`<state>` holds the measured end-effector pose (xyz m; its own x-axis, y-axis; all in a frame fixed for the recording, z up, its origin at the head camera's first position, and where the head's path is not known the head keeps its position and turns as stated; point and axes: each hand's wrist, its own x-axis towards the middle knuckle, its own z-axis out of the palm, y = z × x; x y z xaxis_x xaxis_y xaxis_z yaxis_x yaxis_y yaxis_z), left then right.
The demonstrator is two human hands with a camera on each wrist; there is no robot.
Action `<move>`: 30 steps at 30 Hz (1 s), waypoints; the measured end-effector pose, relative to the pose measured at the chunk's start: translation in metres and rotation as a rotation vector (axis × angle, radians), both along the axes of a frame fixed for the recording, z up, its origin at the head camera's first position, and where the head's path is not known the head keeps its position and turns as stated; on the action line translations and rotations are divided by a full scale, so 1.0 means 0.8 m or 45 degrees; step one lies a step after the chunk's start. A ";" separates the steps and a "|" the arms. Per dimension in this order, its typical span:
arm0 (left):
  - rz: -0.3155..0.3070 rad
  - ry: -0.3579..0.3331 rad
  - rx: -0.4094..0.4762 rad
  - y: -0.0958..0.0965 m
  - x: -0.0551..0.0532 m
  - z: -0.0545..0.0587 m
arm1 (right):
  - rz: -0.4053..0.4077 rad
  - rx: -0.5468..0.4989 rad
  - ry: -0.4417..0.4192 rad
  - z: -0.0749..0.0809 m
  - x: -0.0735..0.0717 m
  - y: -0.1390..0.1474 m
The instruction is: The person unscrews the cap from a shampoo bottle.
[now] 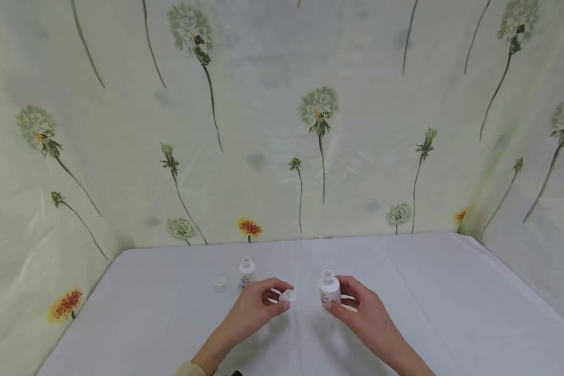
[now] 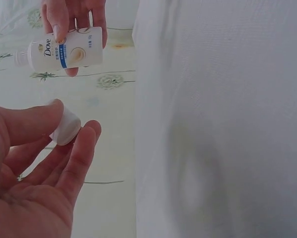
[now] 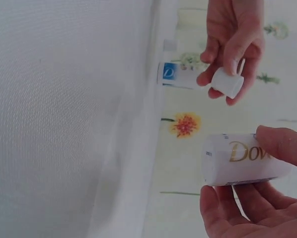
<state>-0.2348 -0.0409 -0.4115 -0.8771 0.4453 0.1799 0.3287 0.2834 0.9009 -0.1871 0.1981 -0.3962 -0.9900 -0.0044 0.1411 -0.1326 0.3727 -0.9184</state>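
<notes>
My left hand pinches a small white screw cap between thumb and fingers, its hollow side showing in the head view. To the right, my right hand grips a white Dove bottle round its body. That bottle is upright above the table, its neck bare and its mouth uncovered. In the left wrist view the bottle shows its printed label with a blue stripe. A gap separates the cap from the held bottle in the right wrist view.
A second white bottle, also uncapped, stands on the table behind my left hand, which partly covers it. Another white cap lies to its left. White cloth covers the table; a curtain with dandelion prints hangs behind and at both sides.
</notes>
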 end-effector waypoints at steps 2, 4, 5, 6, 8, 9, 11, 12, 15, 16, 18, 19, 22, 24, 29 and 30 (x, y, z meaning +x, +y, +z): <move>-0.010 -0.006 0.001 0.002 0.001 -0.002 | -0.012 -0.007 -0.009 -0.003 0.002 0.004; -0.012 -0.013 -0.010 0.003 0.002 -0.004 | -0.018 -0.014 -0.010 -0.005 0.004 0.008; -0.014 -0.015 -0.010 0.004 0.002 -0.005 | -0.019 -0.019 -0.010 -0.005 0.004 0.010; -0.016 -0.013 -0.009 0.005 0.002 -0.005 | -0.020 -0.020 -0.005 -0.006 0.004 0.011; -0.016 -0.012 -0.006 0.006 0.001 -0.005 | -0.014 -0.021 0.013 -0.005 0.003 0.014; -0.013 -0.009 -0.009 0.007 0.000 -0.004 | -0.009 -0.027 0.013 -0.004 0.003 0.015; -0.008 -0.005 -0.019 0.009 -0.002 -0.003 | -0.007 -0.031 0.013 -0.003 0.001 0.018; -0.007 0.002 -0.024 0.010 -0.003 -0.003 | -0.008 -0.034 0.008 -0.003 0.001 0.020; 0.000 0.021 -0.037 0.014 -0.007 -0.001 | -0.012 -0.040 -0.013 -0.002 -0.002 0.024; 0.003 0.022 -0.038 0.016 -0.009 -0.001 | -0.019 -0.035 -0.018 -0.002 -0.003 0.026; 0.009 0.026 -0.030 0.020 -0.012 -0.001 | -0.032 -0.032 -0.035 -0.002 -0.006 0.028; 0.009 0.022 -0.023 0.022 -0.013 -0.001 | -0.038 -0.026 -0.042 -0.002 -0.007 0.029; 0.017 -0.008 -0.012 0.030 -0.017 -0.003 | -0.059 -0.011 -0.071 -0.003 -0.011 0.032; 0.026 -0.037 -0.012 0.034 -0.018 -0.005 | -0.063 -0.005 -0.088 -0.005 -0.014 0.035; 0.051 -0.082 -0.021 0.044 -0.023 -0.005 | -0.054 0.026 -0.065 -0.010 -0.020 0.043; 0.051 -0.084 -0.018 0.045 -0.025 -0.005 | -0.053 0.032 -0.057 -0.010 -0.022 0.044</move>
